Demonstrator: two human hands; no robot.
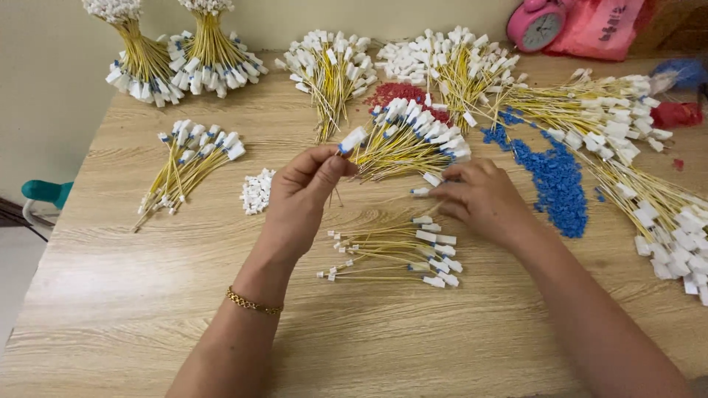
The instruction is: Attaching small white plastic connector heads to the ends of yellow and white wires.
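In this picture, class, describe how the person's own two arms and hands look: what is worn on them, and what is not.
Both forearms are bare, with no sleeves and no gloves in view. The left hand has a thin gold-coloured chain bracelet around its wrist. The right hand wears nothing visible: no bracelet, watch or ring can be made out. Fingernails look short and unpainted.

Left hand (pixel 304 193) pinches white connector (pixel 352 139) on yellow wire, raised above wooden table (pixel 125 295). Right hand (pixel 479 199) fingers another connector (pixel 420 191) (loose wire bundle (pixel 398 254) just below). Blue bead pile (pixel 553 180) beside right hand.
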